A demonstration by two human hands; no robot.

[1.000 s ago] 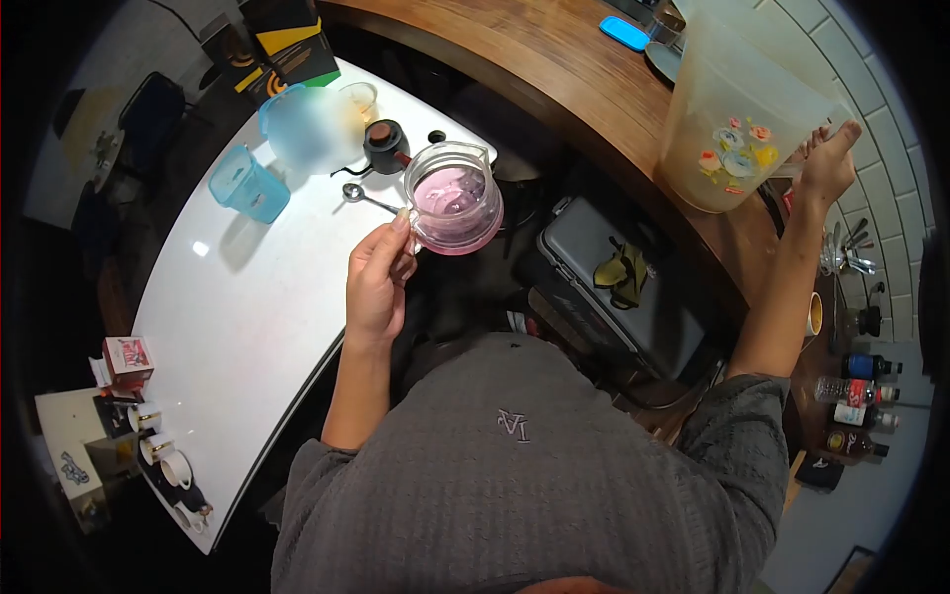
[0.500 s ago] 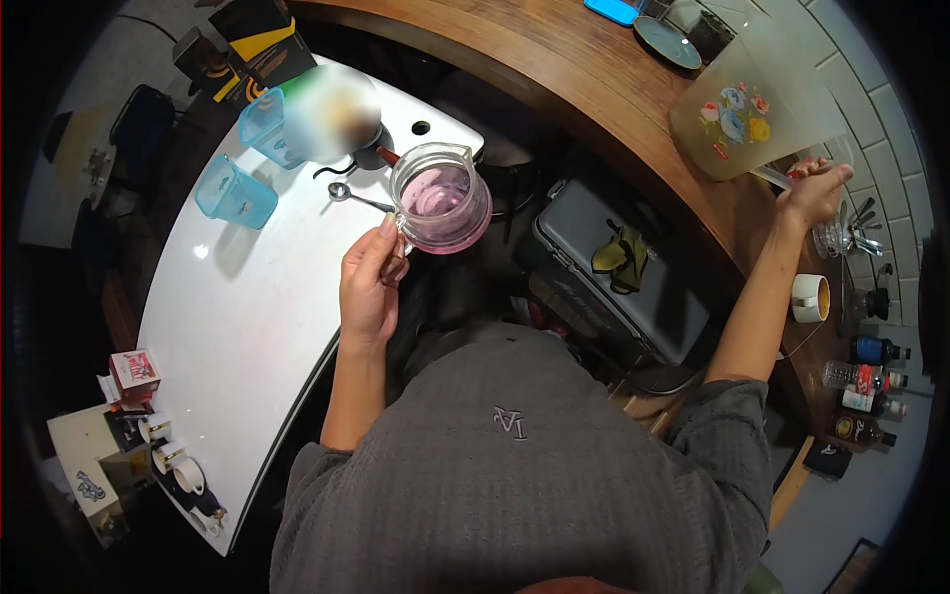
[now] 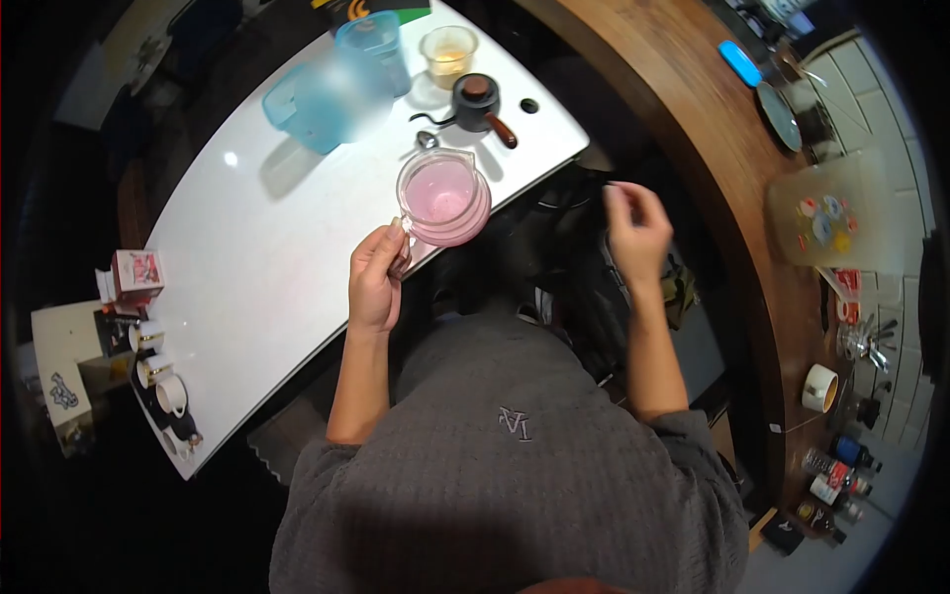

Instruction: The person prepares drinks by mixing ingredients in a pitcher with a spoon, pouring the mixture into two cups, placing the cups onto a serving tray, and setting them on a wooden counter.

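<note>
My left hand (image 3: 377,275) is closed round the handle of a small glass jug (image 3: 450,235) that has pink liquid in it. It is held over the front edge of the white table. My right hand (image 3: 639,241) is in the gap between table and wooden counter, fingers loosely curled, slightly blurred, with nothing visible in it. Beyond the jug lie a metal spoon (image 3: 427,140), partly hidden, and a black gooseneck kettle (image 3: 477,101) with a wooden handle. The flowered plastic pitcher (image 3: 826,213) stands on the counter, away from both hands.
Two blue plastic jugs (image 3: 307,109) and a glass cup with yellowish contents (image 3: 448,56) stand on the white table (image 3: 237,327). The wooden counter (image 3: 683,89) holds a white mug (image 3: 819,387), cutlery and several bottles (image 3: 841,473). A grey case lies below.
My right hand has let go of the flowered pitcher's handle and come back from the counter. The view has turned towards the white table; my left hand still holds the glass jug.
</note>
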